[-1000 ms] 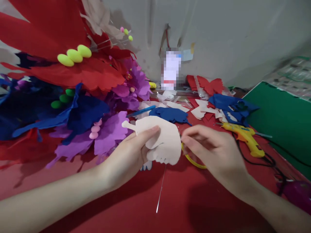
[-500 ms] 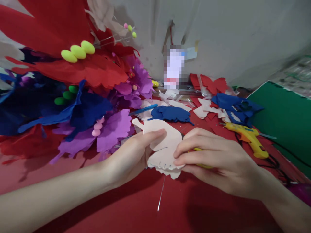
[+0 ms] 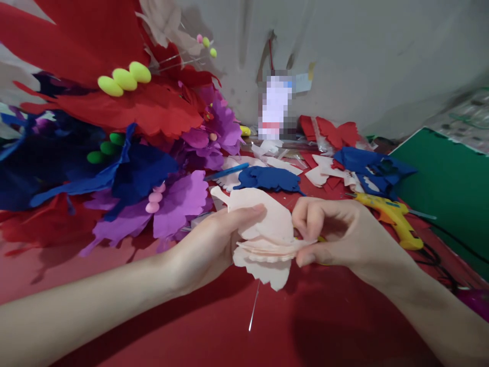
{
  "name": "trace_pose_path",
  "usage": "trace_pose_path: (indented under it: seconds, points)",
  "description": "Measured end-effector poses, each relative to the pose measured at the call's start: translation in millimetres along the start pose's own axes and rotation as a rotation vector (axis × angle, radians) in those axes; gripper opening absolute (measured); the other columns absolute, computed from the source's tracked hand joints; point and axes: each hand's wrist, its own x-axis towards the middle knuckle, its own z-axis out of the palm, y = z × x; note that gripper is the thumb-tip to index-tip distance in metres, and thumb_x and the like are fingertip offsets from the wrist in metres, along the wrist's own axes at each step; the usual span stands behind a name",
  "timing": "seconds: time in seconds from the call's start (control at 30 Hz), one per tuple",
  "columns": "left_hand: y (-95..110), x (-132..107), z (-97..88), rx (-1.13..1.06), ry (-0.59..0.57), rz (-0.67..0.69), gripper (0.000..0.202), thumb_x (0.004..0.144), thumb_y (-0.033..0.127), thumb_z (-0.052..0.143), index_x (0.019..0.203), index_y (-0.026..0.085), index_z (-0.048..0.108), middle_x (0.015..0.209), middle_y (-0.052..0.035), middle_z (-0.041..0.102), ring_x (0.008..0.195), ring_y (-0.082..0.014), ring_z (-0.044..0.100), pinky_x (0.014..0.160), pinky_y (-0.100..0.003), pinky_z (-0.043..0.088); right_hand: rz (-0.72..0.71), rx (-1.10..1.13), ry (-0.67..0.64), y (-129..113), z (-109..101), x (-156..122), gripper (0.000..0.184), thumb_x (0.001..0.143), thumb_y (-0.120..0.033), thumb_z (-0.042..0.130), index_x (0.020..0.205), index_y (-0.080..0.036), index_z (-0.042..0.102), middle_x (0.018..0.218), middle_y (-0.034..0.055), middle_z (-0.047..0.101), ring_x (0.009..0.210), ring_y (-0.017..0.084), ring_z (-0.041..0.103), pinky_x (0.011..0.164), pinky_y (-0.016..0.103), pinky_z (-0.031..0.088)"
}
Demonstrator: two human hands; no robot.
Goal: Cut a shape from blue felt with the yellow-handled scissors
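Pink foam cutouts [image 3: 263,229] pinched between left hand [image 3: 208,244] and right hand [image 3: 340,234].

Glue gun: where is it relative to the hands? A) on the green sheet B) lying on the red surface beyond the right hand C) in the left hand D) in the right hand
B: the yellow glue gun lies on the red surface beyond the right hand, untouched.

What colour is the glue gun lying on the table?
Yellow glue gun, seen in the head view.
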Motion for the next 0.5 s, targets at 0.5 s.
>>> trace_pose_path:
  seconds: [0.5]
  points:
    - [-1.9, -3.4, -0.1, 0.13, -0.085, 0.159, 0.03, 0.067, 0.034, 0.069, 0.093, 0.02, 0.066, 0.084, -0.0016, 0.067, 0.071, -0.0154, 0.057, 0.063, -0.022, 0.041, 0.14, 0.305, 0.197, 3.5, -0.3, 7.9, 0.024, 0.074, -0.032, 0.062, 0.065, -0.017, 0.045, 0.063, -0.0019, 0.053, 0.052, 0.007, 0.051, 0.047, 0.016, 0.046]
